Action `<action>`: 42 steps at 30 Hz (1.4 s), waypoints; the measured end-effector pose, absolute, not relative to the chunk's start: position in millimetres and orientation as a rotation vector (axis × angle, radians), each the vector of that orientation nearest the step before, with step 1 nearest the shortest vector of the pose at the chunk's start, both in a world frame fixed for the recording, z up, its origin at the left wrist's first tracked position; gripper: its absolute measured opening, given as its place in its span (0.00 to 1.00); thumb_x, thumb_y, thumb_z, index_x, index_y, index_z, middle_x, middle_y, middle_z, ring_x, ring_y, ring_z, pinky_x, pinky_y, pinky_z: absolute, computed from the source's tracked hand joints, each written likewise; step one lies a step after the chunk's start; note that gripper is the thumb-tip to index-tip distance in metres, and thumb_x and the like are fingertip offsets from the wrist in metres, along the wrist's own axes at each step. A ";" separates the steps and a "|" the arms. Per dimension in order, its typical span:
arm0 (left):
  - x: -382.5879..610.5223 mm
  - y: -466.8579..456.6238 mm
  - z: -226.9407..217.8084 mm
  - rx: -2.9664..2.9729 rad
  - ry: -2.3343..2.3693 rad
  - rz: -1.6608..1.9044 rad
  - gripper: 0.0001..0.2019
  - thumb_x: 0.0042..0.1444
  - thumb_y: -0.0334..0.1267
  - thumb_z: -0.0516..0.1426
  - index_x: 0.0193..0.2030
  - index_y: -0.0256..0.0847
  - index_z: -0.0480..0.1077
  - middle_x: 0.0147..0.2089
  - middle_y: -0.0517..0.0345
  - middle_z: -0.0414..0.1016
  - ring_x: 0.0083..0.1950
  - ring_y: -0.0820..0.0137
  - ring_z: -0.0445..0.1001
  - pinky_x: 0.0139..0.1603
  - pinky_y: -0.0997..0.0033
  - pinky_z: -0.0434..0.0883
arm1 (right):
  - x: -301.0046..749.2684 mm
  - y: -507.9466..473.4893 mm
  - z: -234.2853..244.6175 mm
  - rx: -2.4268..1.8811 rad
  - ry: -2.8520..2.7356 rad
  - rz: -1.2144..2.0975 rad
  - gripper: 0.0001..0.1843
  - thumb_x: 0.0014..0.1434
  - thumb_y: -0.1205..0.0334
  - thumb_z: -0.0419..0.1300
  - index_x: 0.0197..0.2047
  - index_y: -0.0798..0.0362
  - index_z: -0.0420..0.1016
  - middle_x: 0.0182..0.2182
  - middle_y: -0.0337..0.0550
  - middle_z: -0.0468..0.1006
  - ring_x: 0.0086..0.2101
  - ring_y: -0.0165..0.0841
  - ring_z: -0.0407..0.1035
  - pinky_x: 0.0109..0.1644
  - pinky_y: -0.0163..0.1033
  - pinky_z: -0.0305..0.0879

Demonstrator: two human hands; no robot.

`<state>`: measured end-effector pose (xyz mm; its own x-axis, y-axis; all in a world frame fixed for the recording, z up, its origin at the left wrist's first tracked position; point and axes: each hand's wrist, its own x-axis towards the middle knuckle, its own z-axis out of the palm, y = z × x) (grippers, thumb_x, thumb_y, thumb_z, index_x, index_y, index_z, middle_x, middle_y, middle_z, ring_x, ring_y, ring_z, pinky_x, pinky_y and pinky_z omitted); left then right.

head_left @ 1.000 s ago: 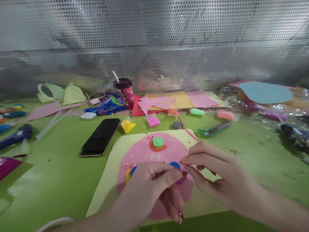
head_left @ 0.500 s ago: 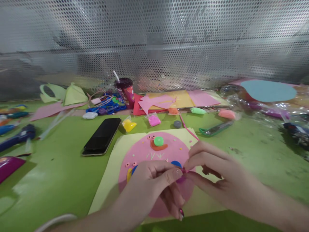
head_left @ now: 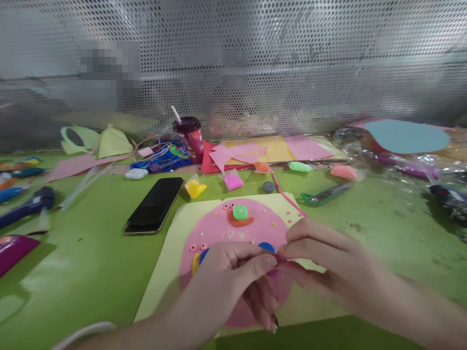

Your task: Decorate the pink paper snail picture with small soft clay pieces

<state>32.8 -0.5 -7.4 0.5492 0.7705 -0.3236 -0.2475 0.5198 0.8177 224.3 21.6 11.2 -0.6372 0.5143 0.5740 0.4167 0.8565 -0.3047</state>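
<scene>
My left hand [head_left: 233, 282] and my right hand [head_left: 324, 262] meet fingertip to fingertip over a pink paper disc [head_left: 219, 231], both pinched on a tiny dark pink bit of clay [head_left: 280, 257] between them. The disc lies on a pale yellow sheet [head_left: 171, 248] and carries a snail shape with a green shell [head_left: 240, 212] on an orange body, a blue dot [head_left: 267, 246], a yellow and blue shape [head_left: 197, 260] partly hidden by my left hand, and small dots. My hands hide the disc's lower right part.
A black phone [head_left: 155, 204] lies left of the sheet on the green table [head_left: 83, 253]. Behind are clay packets, yellow [head_left: 195, 188], pink [head_left: 232, 181], green [head_left: 299, 166], a cup with a straw [head_left: 188, 136], coloured papers [head_left: 270, 148], green scissors [head_left: 323, 193] and a perforated metal wall.
My right hand's fingers have closed in and dropped slightly, pinching tighter against my left fingertips. The view has shifted a little; the things on the table have not moved.
</scene>
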 end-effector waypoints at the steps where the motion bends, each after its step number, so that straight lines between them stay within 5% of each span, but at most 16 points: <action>1: 32.7 -0.5 -7.7 0.802 0.759 0.687 0.12 0.58 0.38 0.57 0.26 0.36 0.72 0.20 0.63 0.75 0.17 0.79 0.73 0.20 0.85 0.69 | 224.2 21.5 13.0 -0.678 -2.344 0.240 0.04 0.61 0.68 0.56 0.36 0.54 0.72 0.31 0.42 0.73 0.28 0.26 0.70 0.30 0.28 0.69; 8: 33.6 0.0 -4.6 0.812 0.781 0.679 0.10 0.59 0.38 0.57 0.28 0.36 0.73 0.20 0.63 0.75 0.18 0.80 0.73 0.20 0.85 0.69 | 220.2 21.6 19.5 -0.635 -2.302 0.392 0.13 0.57 0.77 0.53 0.41 0.54 0.74 0.33 0.42 0.74 0.30 0.25 0.71 0.32 0.28 0.70; 16: 34.3 -1.0 -7.0 0.818 0.794 0.675 0.11 0.58 0.38 0.58 0.27 0.35 0.72 0.20 0.62 0.75 0.18 0.78 0.73 0.20 0.84 0.68 | 226.6 23.0 13.0 -0.637 -2.357 0.148 0.05 0.62 0.69 0.55 0.36 0.53 0.72 0.30 0.41 0.74 0.28 0.25 0.71 0.29 0.28 0.69; 29: 32.1 -4.4 -1.1 0.953 0.831 0.670 0.10 0.56 0.42 0.59 0.32 0.38 0.75 0.21 0.63 0.73 0.20 0.79 0.72 0.22 0.83 0.67 | 226.6 -0.3 1.8 -0.749 -2.314 0.039 0.12 0.63 0.68 0.53 0.50 0.51 0.65 0.35 0.42 0.75 0.32 0.29 0.73 0.30 0.32 0.69; 33: 30.5 -9.1 -4.3 1.030 0.847 0.679 0.11 0.56 0.44 0.59 0.33 0.38 0.76 0.21 0.62 0.73 0.21 0.76 0.73 0.24 0.80 0.68 | 225.5 4.6 11.8 -0.725 -2.229 0.231 0.06 0.61 0.68 0.58 0.42 0.50 0.69 0.31 0.38 0.74 0.30 0.26 0.72 0.30 0.27 0.69; 39: 29.4 -9.1 -7.8 1.109 0.856 0.712 0.13 0.56 0.46 0.58 0.36 0.38 0.77 0.21 0.60 0.75 0.21 0.75 0.74 0.24 0.79 0.70 | 220.6 12.6 20.3 -0.619 -2.174 0.589 0.16 0.57 0.77 0.57 0.45 0.50 0.73 0.34 0.39 0.74 0.35 0.23 0.71 0.37 0.24 0.70; 42: 29.0 -8.0 -7.8 1.141 0.860 0.719 0.13 0.57 0.46 0.58 0.38 0.39 0.78 0.21 0.61 0.75 0.21 0.75 0.75 0.25 0.78 0.71 | 220.0 13.9 20.9 -0.631 -2.168 0.610 0.09 0.56 0.73 0.61 0.40 0.51 0.75 0.31 0.39 0.74 0.30 0.24 0.71 0.31 0.24 0.69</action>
<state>29.0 -8.0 -7.8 0.4948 0.8438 -0.2080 -0.0545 0.2690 0.9616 220.0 13.9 20.9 -0.5715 0.6114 0.5474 0.2365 0.7614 -0.6036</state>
